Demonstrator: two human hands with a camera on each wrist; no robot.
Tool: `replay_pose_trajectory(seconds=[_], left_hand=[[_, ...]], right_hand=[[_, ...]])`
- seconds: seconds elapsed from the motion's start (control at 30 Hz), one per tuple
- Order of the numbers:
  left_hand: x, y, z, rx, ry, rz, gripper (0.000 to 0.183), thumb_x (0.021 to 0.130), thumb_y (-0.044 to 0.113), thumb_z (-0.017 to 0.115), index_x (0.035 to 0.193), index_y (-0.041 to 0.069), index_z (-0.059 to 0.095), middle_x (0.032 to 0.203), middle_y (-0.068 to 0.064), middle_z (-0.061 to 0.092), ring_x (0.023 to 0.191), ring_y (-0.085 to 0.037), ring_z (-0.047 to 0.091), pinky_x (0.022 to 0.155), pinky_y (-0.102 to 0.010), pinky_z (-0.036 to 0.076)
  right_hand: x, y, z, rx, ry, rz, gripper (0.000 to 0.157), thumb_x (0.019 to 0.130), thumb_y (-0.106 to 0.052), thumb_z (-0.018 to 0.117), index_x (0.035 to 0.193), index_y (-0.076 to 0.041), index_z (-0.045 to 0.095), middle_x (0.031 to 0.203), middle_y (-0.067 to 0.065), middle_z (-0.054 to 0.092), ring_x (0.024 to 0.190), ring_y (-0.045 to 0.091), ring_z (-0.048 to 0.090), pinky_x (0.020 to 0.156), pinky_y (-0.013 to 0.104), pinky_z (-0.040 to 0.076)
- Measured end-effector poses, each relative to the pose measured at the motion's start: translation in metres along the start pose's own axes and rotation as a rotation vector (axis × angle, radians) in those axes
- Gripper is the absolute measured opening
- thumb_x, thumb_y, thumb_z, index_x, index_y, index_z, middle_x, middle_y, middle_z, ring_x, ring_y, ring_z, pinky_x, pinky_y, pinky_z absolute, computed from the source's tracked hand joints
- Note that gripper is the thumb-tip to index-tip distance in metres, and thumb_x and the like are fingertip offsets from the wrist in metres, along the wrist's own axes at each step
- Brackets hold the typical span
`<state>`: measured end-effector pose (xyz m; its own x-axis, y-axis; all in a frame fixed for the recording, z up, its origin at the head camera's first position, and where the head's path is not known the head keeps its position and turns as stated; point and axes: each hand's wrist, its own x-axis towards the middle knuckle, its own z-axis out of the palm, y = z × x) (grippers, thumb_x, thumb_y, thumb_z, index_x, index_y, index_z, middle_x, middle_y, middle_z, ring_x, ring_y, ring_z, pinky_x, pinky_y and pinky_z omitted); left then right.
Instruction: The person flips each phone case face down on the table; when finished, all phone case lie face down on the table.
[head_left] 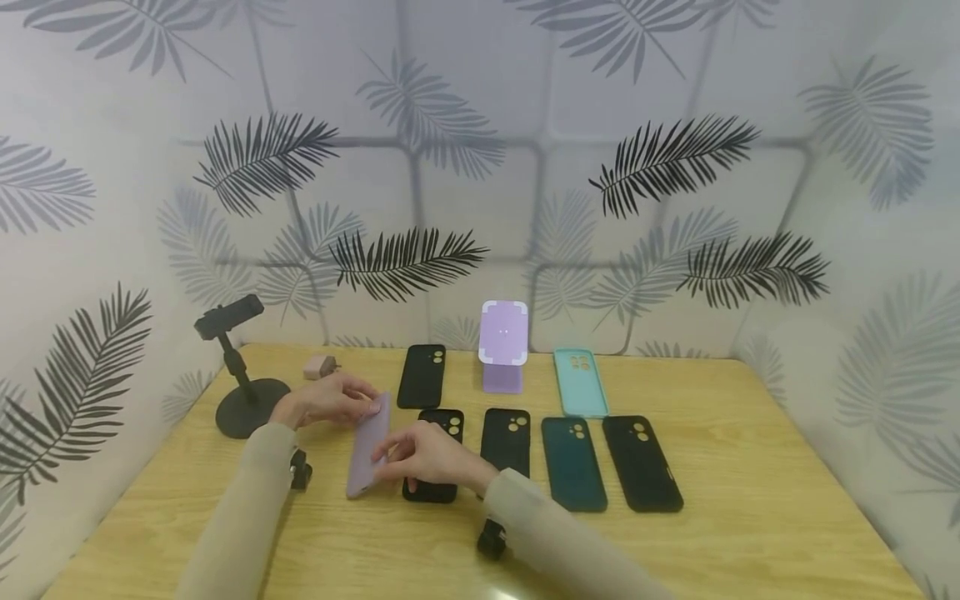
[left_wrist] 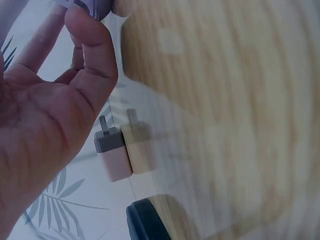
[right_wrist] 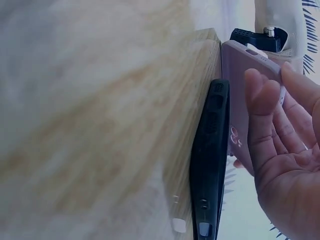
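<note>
A light purple phone case point(head_left: 367, 446) stands tilted on its long side over the table. Its far end is pinched by my left hand point(head_left: 335, 398), whose thumb meets the case's edge point(left_wrist: 102, 7) at the top of the left wrist view. My right hand point(head_left: 438, 454) pinches the near end, with thumb and fingers around the corner by the port cutout of the case point(right_wrist: 240, 92) in the right wrist view. Under the right hand lies a black phone case point(head_left: 431, 492), partly covered by it. That black case point(right_wrist: 210, 155) is seen edge-on beside the purple one.
More cases lie on the table point(head_left: 750, 467): black ones point(head_left: 422, 377), a dark teal one point(head_left: 573, 467) and a light turquoise one point(head_left: 581, 385). A purple stand point(head_left: 503, 333) is at the back. Left are a black phone holder point(head_left: 243, 392) and a pink charger plug point(head_left: 318, 367).
</note>
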<state>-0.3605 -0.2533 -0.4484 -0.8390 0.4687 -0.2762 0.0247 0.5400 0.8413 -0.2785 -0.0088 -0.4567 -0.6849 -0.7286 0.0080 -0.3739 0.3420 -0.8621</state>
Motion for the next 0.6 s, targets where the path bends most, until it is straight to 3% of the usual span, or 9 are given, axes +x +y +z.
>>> replay_pose_trajectory(seconds=[0.4, 0.6], left_hand=[[0.0010, -0.0026, -0.0002, 0.073, 0.010, -0.047, 0.042, 0.086, 0.019, 0.076, 0.123, 0.001, 0.064, 0.111, -0.012, 0.068, 0.079, -0.014, 0.060, 0.066, -0.028, 0.053], [0.0047, -0.0026, -0.0018, 0.109, 0.020, -0.065, 0.037, 0.085, 0.015, 0.077, 0.118, 0.003, 0.067, 0.100, -0.008, 0.068, 0.072, -0.013, 0.057, 0.061, -0.026, 0.050]], right_hand=[[0.0000, -0.0021, 0.0041, 0.203, -0.050, 0.144, 0.013, 0.089, -0.013, 0.073, 0.101, -0.009, 0.071, 0.073, 0.013, 0.073, 0.057, 0.015, 0.066, 0.046, 0.028, 0.054], [0.0027, -0.0035, 0.0064, 0.237, -0.051, 0.192, 0.011, 0.088, -0.008, 0.073, 0.099, -0.007, 0.070, 0.074, 0.018, 0.073, 0.061, 0.017, 0.069, 0.045, 0.024, 0.052]])
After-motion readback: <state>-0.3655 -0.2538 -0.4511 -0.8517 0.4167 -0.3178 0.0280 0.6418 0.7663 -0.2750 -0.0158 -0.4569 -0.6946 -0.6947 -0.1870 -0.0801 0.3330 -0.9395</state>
